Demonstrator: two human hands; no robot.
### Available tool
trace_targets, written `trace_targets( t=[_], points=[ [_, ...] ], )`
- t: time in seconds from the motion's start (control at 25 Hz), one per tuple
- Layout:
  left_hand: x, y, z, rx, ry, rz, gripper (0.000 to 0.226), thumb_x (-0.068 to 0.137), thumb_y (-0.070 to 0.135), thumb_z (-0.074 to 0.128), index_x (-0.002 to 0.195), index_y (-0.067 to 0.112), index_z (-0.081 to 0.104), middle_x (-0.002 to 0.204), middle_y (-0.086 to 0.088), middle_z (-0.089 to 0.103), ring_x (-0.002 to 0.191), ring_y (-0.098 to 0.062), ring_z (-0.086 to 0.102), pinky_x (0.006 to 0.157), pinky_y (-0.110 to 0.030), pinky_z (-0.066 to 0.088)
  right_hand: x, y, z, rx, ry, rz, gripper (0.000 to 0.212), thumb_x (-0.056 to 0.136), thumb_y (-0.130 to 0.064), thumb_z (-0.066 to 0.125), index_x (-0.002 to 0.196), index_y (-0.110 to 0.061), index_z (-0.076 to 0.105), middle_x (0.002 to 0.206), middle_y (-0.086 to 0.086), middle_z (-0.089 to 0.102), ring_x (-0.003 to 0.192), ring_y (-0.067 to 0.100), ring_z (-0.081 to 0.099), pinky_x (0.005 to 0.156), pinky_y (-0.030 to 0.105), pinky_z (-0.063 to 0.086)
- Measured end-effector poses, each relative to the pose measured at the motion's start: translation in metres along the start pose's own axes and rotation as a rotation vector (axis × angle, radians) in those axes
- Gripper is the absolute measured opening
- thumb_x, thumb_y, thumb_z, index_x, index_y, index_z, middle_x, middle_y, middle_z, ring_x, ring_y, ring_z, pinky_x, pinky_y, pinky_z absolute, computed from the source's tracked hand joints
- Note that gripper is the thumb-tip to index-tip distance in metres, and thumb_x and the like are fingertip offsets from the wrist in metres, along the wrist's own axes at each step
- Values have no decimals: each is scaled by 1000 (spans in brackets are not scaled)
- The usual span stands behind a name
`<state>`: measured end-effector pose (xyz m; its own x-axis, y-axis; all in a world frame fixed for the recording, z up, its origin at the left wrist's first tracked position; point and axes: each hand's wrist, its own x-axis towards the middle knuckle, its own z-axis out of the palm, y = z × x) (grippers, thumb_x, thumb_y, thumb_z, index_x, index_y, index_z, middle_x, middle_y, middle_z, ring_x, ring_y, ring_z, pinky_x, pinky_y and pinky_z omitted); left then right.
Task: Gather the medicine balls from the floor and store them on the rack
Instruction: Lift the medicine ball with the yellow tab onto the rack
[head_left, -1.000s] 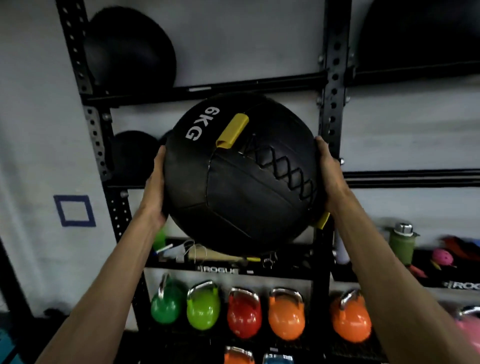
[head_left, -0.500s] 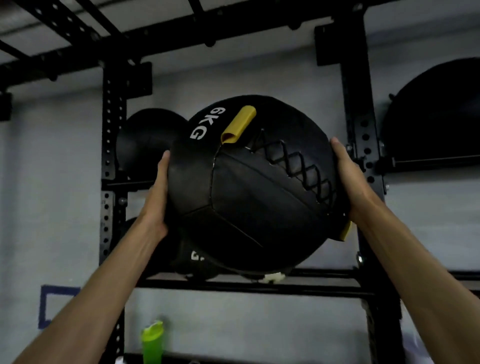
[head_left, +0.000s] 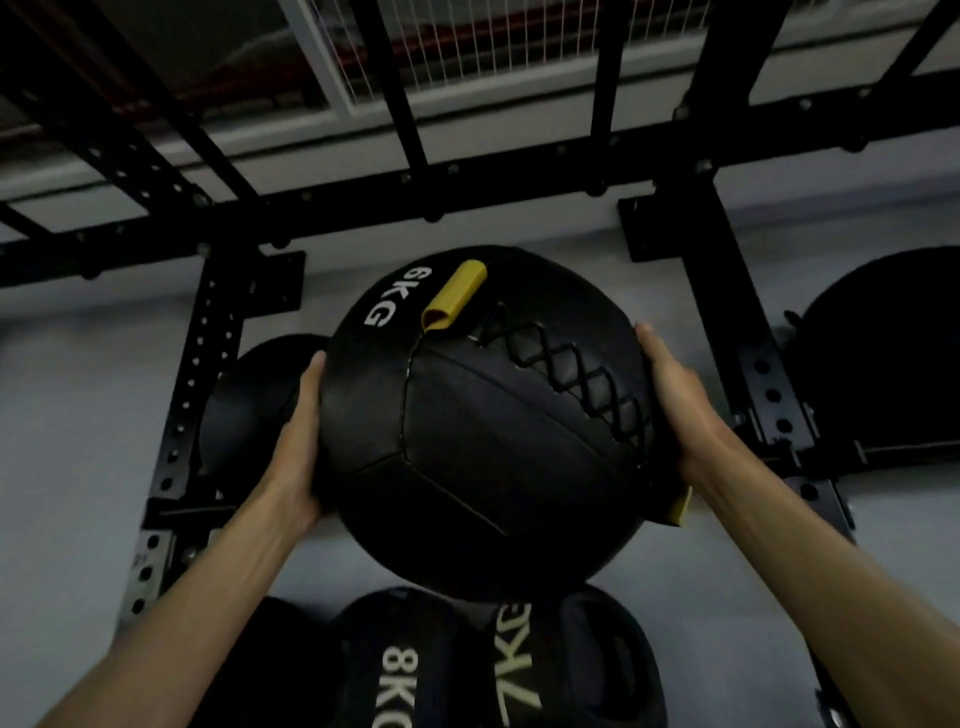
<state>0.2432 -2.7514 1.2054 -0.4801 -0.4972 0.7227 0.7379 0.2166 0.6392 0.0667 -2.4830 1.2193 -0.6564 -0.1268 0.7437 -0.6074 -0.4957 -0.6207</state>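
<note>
Clamped between my spread left hand (head_left: 298, 441) and right hand (head_left: 680, 410), the 6KG ball (head_left: 483, 415) hangs before the rack (head_left: 727, 312), probably soft-skinned and heavy, so I keep both palms low on its sides.

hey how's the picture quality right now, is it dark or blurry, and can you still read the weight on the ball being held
Head view: dim and underexposed, rack nearly silhouetted; brightest along the ceiling strip at top. Slight motion blur softens edges, and wide-angle bending splays the uprights. The 6KG ball between left hand and right hand stays readable.
</note>
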Motion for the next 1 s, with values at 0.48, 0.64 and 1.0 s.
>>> trace_targets(
  t=[0.48,0.64,1.0],
  points=[
    [206,-25,6,-108,-124,46,91,54,82,73,121,21,71,118,-3,73,108,-26,69,104,-44,48,149,8,50,-22,77,-108,44,95,-54,50,101,-17,74,98,12,76,93,30,72,87,41,57],
    [247,-60,11,-101,-186,-33,82,65,79,69,123,21,69,121,-4,71,110,-25,68,106,-41,47,179,49,44,-70,148,-55,43,93,-51,53,99,-13,73,98,14,74,92,31,69,84,39,57],
    [237,-101,28,82,387,584,28,98,37,56,106,13,69,108,-2,68,107,-15,63,95,-31,49,215,106,57,-126,150,-270,43,95,-50,42,122,-28,67,121,1,67,114,24,62,105,49,48]
  ],
)
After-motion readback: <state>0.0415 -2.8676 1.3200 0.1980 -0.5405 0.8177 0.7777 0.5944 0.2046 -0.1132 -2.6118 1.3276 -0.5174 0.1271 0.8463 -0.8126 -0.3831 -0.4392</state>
